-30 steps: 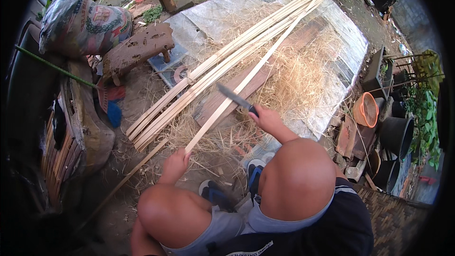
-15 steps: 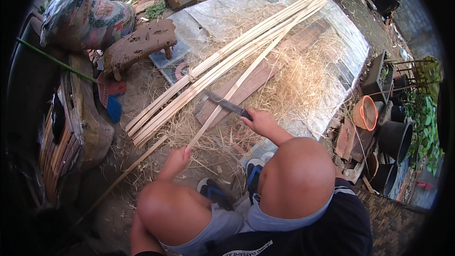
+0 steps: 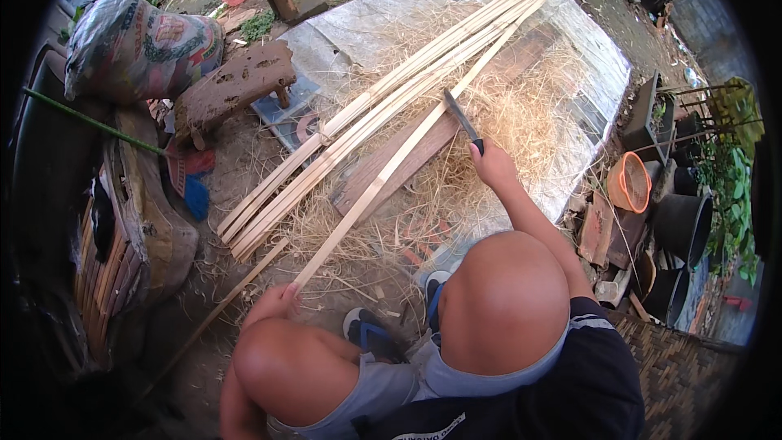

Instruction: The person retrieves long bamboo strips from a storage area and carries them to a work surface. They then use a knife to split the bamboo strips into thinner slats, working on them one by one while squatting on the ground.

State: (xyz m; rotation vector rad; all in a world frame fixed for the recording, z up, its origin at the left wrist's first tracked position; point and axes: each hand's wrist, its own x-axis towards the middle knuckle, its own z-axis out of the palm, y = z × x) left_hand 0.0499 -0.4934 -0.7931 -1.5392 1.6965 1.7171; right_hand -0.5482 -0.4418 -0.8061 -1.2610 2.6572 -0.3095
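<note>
My left hand (image 3: 274, 303), near my left knee, is closed round the near end of a long, pale bamboo strip (image 3: 358, 205). The strip slants away to the far right over a brown wooden plank (image 3: 387, 171). My right hand (image 3: 494, 165) grips the black handle of a knife (image 3: 463, 118), its blade pointing up and left, with the tip at or close to the strip; whether it touches, I cannot tell. Several more pale bamboo strips (image 3: 326, 151) lie in a bundle left of the held one. Curly, straw-coloured shavings (image 3: 525, 118) are heaped right of the plank.
A pale sheet (image 3: 586, 33) covers the ground under the shavings. At left stand a stuffed sack (image 3: 147, 45), a low brown wooden bench (image 3: 236, 90) and a broom with blue and red bristles (image 3: 194, 187). An orange bucket (image 3: 629, 181) and black pots (image 3: 683, 226) are at right.
The knife in my right hand has moved away, up and right along the strip. My left hand has drawn back toward my left knee, pulling the strip's near end nearer.
</note>
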